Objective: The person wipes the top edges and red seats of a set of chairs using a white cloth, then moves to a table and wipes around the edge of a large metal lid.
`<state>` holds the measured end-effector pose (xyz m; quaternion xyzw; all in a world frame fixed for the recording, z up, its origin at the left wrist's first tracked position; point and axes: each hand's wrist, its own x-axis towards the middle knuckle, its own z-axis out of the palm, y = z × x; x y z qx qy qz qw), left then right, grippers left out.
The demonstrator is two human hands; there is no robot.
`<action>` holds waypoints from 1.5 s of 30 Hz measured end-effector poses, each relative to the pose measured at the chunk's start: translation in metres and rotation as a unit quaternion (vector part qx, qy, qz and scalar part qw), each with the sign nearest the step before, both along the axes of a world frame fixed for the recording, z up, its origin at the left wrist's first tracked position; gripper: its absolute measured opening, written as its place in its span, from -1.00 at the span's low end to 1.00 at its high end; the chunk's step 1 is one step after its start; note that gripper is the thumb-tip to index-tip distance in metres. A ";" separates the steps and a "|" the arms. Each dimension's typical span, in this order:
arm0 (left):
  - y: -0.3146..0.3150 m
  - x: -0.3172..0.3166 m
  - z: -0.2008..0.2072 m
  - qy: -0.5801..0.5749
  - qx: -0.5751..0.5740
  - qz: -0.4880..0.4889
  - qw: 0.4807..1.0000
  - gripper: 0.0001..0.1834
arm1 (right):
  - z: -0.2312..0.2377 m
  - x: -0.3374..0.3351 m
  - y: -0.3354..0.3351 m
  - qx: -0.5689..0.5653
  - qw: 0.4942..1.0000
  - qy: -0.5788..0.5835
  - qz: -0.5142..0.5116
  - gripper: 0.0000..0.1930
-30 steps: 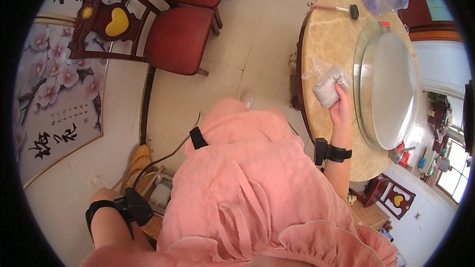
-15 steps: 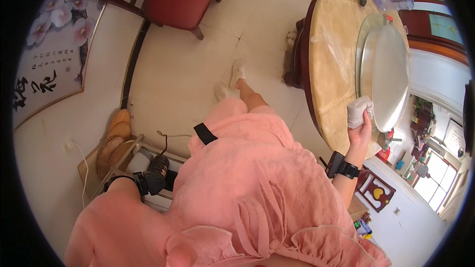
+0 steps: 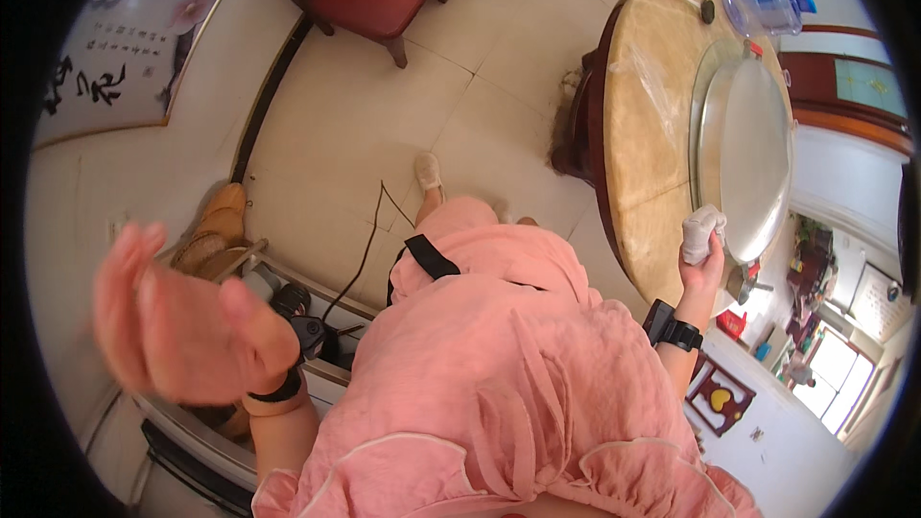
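From the head view: right hand [image 3: 703,264] shut tight around a white cloth [image 3: 700,230], right at the near edge of the round table [image 3: 638,134]. Cloth bunched up, long way pointing up out of the fist toward the glass turntable [image 3: 753,149]. Left hand [image 3: 177,321] open, fingers spread, holding nothing, far from the table. Loose grip maybe, so cloth could slip off the edge.

Bright, even daylight fills the room, strongest at the window [image 3: 833,364] on the lower right, which is washed out. The glass turntable [image 3: 748,149] carries a pale glare. Shadows are soft. The left hand [image 3: 177,326] is smeared by motion blur. Fisheye bending curves the floor tiles [image 3: 422,86], and a black rim surrounds the picture.
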<state>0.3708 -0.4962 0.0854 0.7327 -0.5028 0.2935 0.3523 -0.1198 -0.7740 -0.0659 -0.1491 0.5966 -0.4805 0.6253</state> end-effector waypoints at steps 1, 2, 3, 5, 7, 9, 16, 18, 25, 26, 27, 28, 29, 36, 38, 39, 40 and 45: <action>-0.003 -0.007 -0.008 -0.002 -0.005 0.000 1.000 -0.69 | -0.002 -0.007 -0.003 -0.006 1.000 -0.010 0.007 -0.68; 0.002 -0.017 -0.008 0.026 0.006 -0.025 0.999 -0.75 | -0.004 -0.006 -0.012 -0.001 0.999 -0.031 0.032 -0.69; 0.004 -0.025 -0.014 0.059 0.010 -0.057 0.997 -0.77 | -0.005 -0.004 -0.017 0.000 0.998 -0.038 0.044 -0.69; 0.008 -0.045 -0.022 0.083 0.061 -0.044 0.994 -0.77 | -0.006 -0.003 -0.022 -0.007 0.993 -0.038 0.108 -0.69; 0.005 -0.074 -0.034 0.113 0.110 -0.033 0.987 -0.77 | -0.012 -0.013 -0.025 0.004 0.992 -0.037 0.119 -0.69; -0.001 -0.111 -0.049 0.134 0.121 -0.031 0.983 -0.75 | -0.020 -0.036 -0.034 0.016 0.990 -0.033 0.133 -0.69; 0.032 -0.238 -0.066 0.215 0.122 0.077 0.966 -0.77 | -0.045 -0.133 -0.058 0.042 0.977 -0.076 0.194 -0.69; 0.045 -0.260 -0.068 0.222 0.139 0.101 0.960 -0.78 | -0.051 -0.161 -0.064 0.039 0.979 -0.086 0.180 -0.68; 0.077 -0.310 -0.088 0.332 0.161 0.120 0.922 -0.79 | -0.069 -0.250 -0.029 0.050 0.992 -0.058 0.100 -0.67; 0.078 -0.315 -0.094 0.348 0.155 0.123 0.916 -0.80 | -0.069 -0.257 -0.016 0.054 0.993 -0.046 0.091 -0.67; 0.080 -0.319 -0.101 0.365 0.149 0.125 0.911 -0.81 | -0.070 -0.262 -0.006 0.059 0.994 -0.033 0.081 -0.67; 0.083 -0.323 -0.109 0.363 0.141 0.121 0.913 -0.83 | -0.074 -0.266 0.000 0.053 0.995 -0.034 0.076 -0.67; 0.086 -0.329 -0.115 0.367 0.139 0.111 0.913 -0.83 | -0.074 -0.274 0.009 0.049 0.995 -0.034 0.086 -0.66; 0.093 -0.382 -0.138 0.384 0.197 0.084 0.898 -0.89 | -0.053 -0.312 0.030 0.054 0.989 -0.004 0.138 -0.67; 0.103 -0.397 -0.148 0.382 0.209 0.091 0.895 -0.88 | -0.047 -0.317 0.028 0.048 0.990 0.006 0.136 -0.68; 0.106 -0.403 -0.152 0.381 0.207 0.086 0.897 -0.88 | -0.047 -0.319 0.024 0.042 0.989 0.008 0.145 -0.69; 0.109 -0.410 -0.155 0.390 0.219 0.091 0.890 -0.87 | -0.048 -0.323 0.021 0.036 0.987 0.010 0.154 -0.69; 0.101 -0.451 -0.161 0.394 0.256 0.101 0.877 -0.86 | -0.065 -0.359 -0.002 0.000 0.984 0.022 0.176 -0.68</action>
